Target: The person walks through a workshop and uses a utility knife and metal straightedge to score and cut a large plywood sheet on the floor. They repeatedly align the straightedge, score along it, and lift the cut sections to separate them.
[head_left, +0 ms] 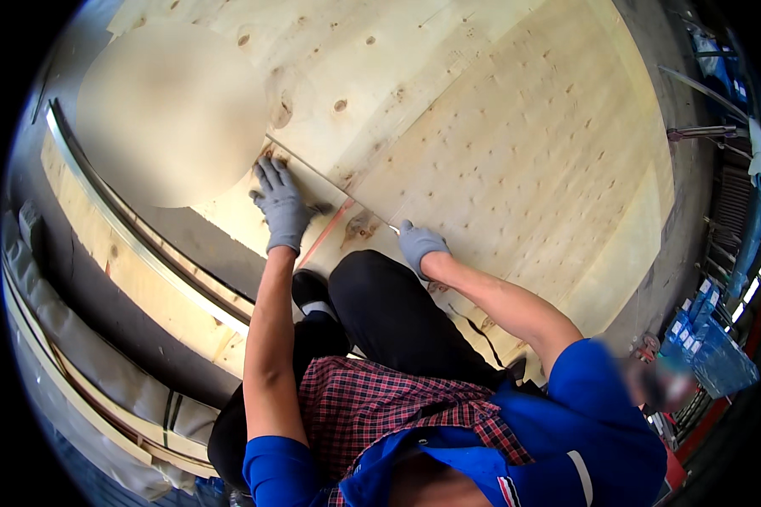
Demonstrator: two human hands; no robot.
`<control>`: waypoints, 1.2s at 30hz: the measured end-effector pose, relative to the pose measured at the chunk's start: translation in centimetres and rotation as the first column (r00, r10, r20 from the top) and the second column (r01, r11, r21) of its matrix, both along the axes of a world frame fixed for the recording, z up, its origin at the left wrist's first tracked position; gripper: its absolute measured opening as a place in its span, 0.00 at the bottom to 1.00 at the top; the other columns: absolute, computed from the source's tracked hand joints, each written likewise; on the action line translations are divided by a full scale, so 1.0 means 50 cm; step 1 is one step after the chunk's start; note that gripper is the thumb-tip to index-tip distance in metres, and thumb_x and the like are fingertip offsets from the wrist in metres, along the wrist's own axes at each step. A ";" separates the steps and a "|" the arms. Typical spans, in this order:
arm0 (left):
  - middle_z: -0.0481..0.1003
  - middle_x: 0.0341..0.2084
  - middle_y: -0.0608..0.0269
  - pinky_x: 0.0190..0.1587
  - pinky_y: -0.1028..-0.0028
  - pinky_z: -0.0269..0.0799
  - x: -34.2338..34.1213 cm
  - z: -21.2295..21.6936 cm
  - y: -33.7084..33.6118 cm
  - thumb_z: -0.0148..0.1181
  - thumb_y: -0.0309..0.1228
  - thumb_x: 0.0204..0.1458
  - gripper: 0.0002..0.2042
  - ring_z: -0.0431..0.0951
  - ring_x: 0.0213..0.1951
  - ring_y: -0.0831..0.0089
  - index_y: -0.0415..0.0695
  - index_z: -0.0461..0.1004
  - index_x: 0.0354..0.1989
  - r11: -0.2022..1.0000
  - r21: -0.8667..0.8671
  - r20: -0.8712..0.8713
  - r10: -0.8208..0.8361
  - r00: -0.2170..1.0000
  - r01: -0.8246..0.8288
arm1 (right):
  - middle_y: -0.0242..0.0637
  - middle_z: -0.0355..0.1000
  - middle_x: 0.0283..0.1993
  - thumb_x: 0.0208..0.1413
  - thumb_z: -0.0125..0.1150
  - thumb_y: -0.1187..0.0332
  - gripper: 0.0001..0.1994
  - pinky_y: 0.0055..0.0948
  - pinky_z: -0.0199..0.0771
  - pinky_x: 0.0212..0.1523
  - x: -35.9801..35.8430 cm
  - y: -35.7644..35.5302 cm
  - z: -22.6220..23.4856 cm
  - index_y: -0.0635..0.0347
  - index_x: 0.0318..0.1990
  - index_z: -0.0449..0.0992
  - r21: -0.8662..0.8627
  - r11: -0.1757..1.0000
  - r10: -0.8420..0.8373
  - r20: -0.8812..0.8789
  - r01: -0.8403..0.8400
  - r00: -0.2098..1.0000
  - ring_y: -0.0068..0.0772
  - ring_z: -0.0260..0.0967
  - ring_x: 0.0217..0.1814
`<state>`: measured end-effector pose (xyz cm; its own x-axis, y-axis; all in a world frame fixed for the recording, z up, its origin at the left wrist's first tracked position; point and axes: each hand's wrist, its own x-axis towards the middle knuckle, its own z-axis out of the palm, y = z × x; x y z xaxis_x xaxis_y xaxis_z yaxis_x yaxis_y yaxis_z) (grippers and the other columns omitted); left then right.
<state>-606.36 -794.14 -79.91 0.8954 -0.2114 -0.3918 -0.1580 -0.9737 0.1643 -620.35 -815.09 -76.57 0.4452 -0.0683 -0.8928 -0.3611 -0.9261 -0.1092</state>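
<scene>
Both my hands wear grey gloves. My left hand (281,207) lies flat on a pale plywood piece (228,203), fingers stretched out, just below a thin dark straight line (317,171). Lower along that line, my right hand (423,245) is closed around a small thin tool; only its pale tip (394,228) shows at the line, and the glove hides the rest. Beyond the line spreads a large knotty plywood sheet (499,160). A reddish stripe (325,234) crosses the wood between my hands.
My bent knee (397,304) and dark shoe (310,290) are close to the work. At left, a long metal-edged strip (144,232) lies by wrapped lengths (118,380). Blue plastic-wrapped items (708,346) stand at right. A round blur hides the upper left of the wood.
</scene>
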 end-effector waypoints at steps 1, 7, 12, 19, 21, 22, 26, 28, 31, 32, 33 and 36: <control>0.38 0.67 0.39 0.60 0.38 0.45 -0.042 0.009 -0.020 0.73 0.58 0.17 0.68 0.37 0.68 0.45 0.30 0.40 0.65 0.999 0.015 -0.042 -0.042 0.998 0.043 | 0.54 0.73 0.43 0.61 0.40 0.66 0.12 0.47 0.73 0.43 -0.005 -0.005 0.000 0.65 0.46 0.62 0.008 1.000 0.013 0.004 -0.013 1.000 0.53 0.73 0.45; 0.41 0.67 0.43 0.59 0.35 0.41 -0.264 -0.126 -0.125 0.43 0.34 0.54 0.31 0.39 0.69 0.47 0.35 0.46 0.65 0.955 0.296 0.165 -0.066 0.984 0.014 | 0.56 0.72 0.45 0.58 0.44 0.64 0.15 0.49 0.72 0.46 -0.020 -0.020 -0.029 0.64 0.47 0.62 0.109 0.992 -0.068 0.051 0.062 0.996 0.54 0.72 0.48; 0.39 0.66 0.38 0.59 0.37 0.45 -0.246 -0.027 -0.174 0.68 0.45 0.38 0.51 0.38 0.68 0.46 0.31 0.42 0.65 0.995 0.099 -0.091 0.014 0.996 -0.005 | 0.57 0.73 0.39 0.59 0.41 0.63 0.13 0.51 0.72 0.41 -0.105 -0.047 -0.076 0.63 0.43 0.64 0.104 0.987 -0.138 0.176 0.121 0.975 0.57 0.73 0.42; 0.37 0.66 0.35 0.60 0.39 0.45 -0.260 -0.041 -0.163 0.73 0.45 0.32 0.58 0.36 0.68 0.42 0.27 0.39 0.64 0.993 0.114 -0.031 -0.014 0.999 0.017 | 0.57 0.73 0.41 0.62 0.38 0.60 0.14 0.52 0.71 0.41 -0.331 -0.163 -0.035 0.62 0.45 0.61 0.026 0.979 -0.202 -0.009 0.203 0.979 0.57 0.73 0.42; 0.37 0.66 0.35 0.60 0.39 0.44 -0.271 -0.057 -0.148 0.71 0.43 0.35 0.55 0.35 0.68 0.42 0.27 0.40 0.64 0.990 0.138 0.019 -0.026 0.999 0.023 | 0.57 0.73 0.39 0.63 0.36 0.60 0.14 0.51 0.71 0.41 -0.333 -0.157 -0.028 0.63 0.45 0.61 0.050 0.975 -0.218 -0.016 0.218 0.976 0.58 0.72 0.41; 0.37 0.66 0.34 0.60 0.39 0.44 -0.273 -0.052 -0.152 0.69 0.41 0.38 0.52 0.34 0.68 0.43 0.27 0.40 0.64 0.994 0.108 -0.034 -0.005 0.999 0.009 | 0.56 0.73 0.39 0.63 0.35 0.61 0.14 0.51 0.71 0.41 -0.340 -0.153 -0.025 0.63 0.45 0.61 0.063 0.971 -0.230 -0.028 0.231 0.973 0.58 0.72 0.41; 0.37 0.65 0.33 0.59 0.40 0.46 -0.254 -0.010 -0.178 0.74 0.51 0.27 0.62 0.34 0.68 0.44 0.29 0.39 0.64 0.991 0.125 -0.118 -0.032 0.992 0.046 | 0.55 0.73 0.38 0.62 0.36 0.59 0.15 0.51 0.71 0.38 -0.377 -0.170 -0.053 0.63 0.44 0.60 0.063 0.970 -0.239 0.049 0.236 0.970 0.57 0.72 0.40; 0.37 0.65 0.34 0.59 0.40 0.46 -0.259 -0.013 -0.170 0.75 0.53 0.23 0.64 0.34 0.68 0.44 0.29 0.39 0.64 0.989 0.134 -0.085 -0.044 0.995 0.056 | 0.55 0.73 0.37 0.62 0.37 0.58 0.15 0.51 0.70 0.38 -0.440 -0.189 -0.052 0.62 0.44 0.60 0.050 0.955 -0.292 0.024 0.291 0.956 0.57 0.72 0.39; 0.38 0.65 0.33 0.59 0.40 0.46 -0.260 -0.025 -0.165 0.76 0.53 0.22 0.65 0.34 0.68 0.43 0.29 0.39 0.64 0.993 0.109 -0.072 -0.043 0.996 0.051 | 0.53 0.73 0.37 0.62 0.38 0.57 0.15 0.51 0.70 0.38 -0.519 -0.239 -0.027 0.60 0.44 0.60 -0.007 0.943 -0.333 -0.043 0.333 0.942 0.56 0.72 0.38; 0.37 0.65 0.33 0.59 0.40 0.46 -0.269 -0.022 -0.159 0.76 0.53 0.22 0.65 0.34 0.68 0.43 0.29 0.39 0.64 0.991 0.121 -0.079 -0.043 0.996 0.052 | 0.53 0.74 0.37 0.62 0.38 0.57 0.15 0.50 0.70 0.38 -0.542 -0.243 -0.018 0.60 0.44 0.60 -0.008 0.949 -0.314 -0.053 0.314 0.948 0.55 0.72 0.39; 0.37 0.65 0.33 0.59 0.40 0.46 -0.265 -0.022 -0.158 0.76 0.53 0.22 0.65 0.34 0.68 0.43 0.29 0.39 0.64 0.990 0.131 -0.073 -0.043 0.996 0.053 | 0.52 0.74 0.38 0.62 0.38 0.57 0.14 0.50 0.70 0.39 -0.549 -0.248 -0.016 0.59 0.44 0.60 -0.005 0.955 -0.295 -0.050 0.295 0.954 0.54 0.73 0.40; 0.35 0.66 0.36 0.61 0.42 0.46 -0.264 -0.036 -0.169 0.75 0.55 0.21 0.67 0.32 0.68 0.46 0.31 0.36 0.65 0.981 0.188 -0.095 -0.024 0.995 0.042 | 0.52 0.74 0.38 0.62 0.38 0.57 0.15 0.49 0.71 0.38 -0.559 -0.256 -0.011 0.60 0.44 0.60 0.023 0.957 -0.288 0.005 0.288 0.958 0.53 0.73 0.40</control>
